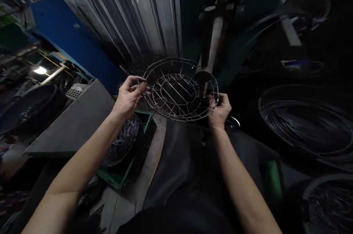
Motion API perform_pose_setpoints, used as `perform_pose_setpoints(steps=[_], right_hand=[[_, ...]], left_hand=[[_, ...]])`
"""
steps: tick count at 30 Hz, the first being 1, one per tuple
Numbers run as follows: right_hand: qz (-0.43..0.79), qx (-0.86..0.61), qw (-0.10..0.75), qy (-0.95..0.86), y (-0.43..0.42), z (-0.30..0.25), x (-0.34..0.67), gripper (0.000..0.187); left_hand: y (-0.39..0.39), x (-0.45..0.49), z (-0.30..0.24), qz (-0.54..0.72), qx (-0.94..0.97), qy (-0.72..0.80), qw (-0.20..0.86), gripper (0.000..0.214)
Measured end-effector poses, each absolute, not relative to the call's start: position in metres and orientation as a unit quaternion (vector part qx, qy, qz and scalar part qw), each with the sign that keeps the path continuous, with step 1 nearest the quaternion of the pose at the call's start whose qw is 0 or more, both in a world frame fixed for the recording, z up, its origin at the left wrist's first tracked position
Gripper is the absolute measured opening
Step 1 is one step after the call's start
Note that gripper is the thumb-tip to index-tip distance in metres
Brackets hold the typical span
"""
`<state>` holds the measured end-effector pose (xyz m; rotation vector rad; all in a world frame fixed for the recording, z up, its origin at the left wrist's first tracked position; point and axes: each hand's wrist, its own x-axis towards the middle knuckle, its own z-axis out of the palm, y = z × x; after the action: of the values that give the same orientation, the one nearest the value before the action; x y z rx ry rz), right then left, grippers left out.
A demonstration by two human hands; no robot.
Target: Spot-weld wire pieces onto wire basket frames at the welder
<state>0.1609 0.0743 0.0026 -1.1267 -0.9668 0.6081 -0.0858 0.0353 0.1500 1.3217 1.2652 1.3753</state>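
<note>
A round wire rack (176,90), made of an outer ring, an inner ring and thin cross wires, is held level in front of me. My left hand (131,94) pinches its left rim between thumb and fingers. On the opposite side my right hand (220,109) grips the right rim, thumb on top. The rack's right part lies by the blunt end of a machine's cylindrical arm (205,70), which overlaps the rim in view. Whether rack and arm touch, I cannot tell.
A basin of short wire pieces (125,140) sits on a green crate (113,178) at lower left. Beside it is a grey slanted board (68,120). Coiled wire (306,123) lies on the right, and a tub (328,204) stands below it. Corrugated metal (132,9) rises behind.
</note>
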Motion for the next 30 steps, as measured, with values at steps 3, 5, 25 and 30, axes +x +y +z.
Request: perform_pose_setpoints(steps=[3, 5, 25, 30], right_hand=[[0.27, -0.506, 0.692, -0.439, 0.076, 0.004, 0.161, 0.023], [0.269, -0.506, 0.691, -0.441, 0.077, 0.004, 0.162, 0.022], [0.259, -0.499, 0.677, -0.475, 0.075, 0.005, 0.203, 0.028], [0.228, -0.529, 0.665, -0.475, 0.065, 0.01, 0.229, 0.036]], left_hand=[[0.037, -0.088, 0.148, 0.543, 0.524, 0.502, 0.422, 0.045], [0.037, -0.088, 0.147, 0.543, 0.521, 0.503, 0.424, 0.045], [0.037, -0.088, 0.128, 0.578, 0.485, 0.499, 0.425, 0.045], [0.038, -0.084, 0.131, 0.588, 0.474, 0.51, 0.412, 0.051]])
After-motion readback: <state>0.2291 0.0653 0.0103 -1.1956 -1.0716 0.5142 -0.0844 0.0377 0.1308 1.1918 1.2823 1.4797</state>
